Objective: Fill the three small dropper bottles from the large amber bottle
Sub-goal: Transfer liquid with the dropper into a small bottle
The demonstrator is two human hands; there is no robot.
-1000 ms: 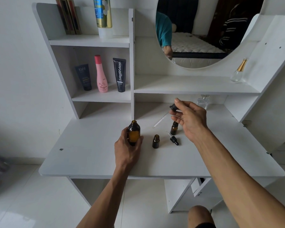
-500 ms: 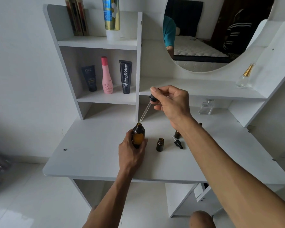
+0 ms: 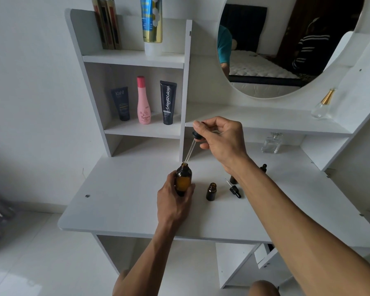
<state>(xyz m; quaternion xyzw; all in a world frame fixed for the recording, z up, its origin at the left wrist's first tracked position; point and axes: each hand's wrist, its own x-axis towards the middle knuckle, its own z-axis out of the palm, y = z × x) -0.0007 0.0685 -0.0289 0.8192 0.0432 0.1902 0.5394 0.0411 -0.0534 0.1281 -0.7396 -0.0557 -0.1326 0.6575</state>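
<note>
The large amber bottle (image 3: 183,180) is held upright on the white desk (image 3: 124,201) by the left hand (image 3: 174,200), fingers curled round its body. Just right, an uncapped small bottle (image 3: 211,191) is seen. Above, a dropper (image 3: 193,144) is pinched by the right hand (image 3: 222,140), its tip at the large bottle's mouth.

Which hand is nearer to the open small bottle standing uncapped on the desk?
Left. The left hand grips the large amber bottle just beside the open small bottle. The right hand is raised above the desk, pinching the dropper.
</note>
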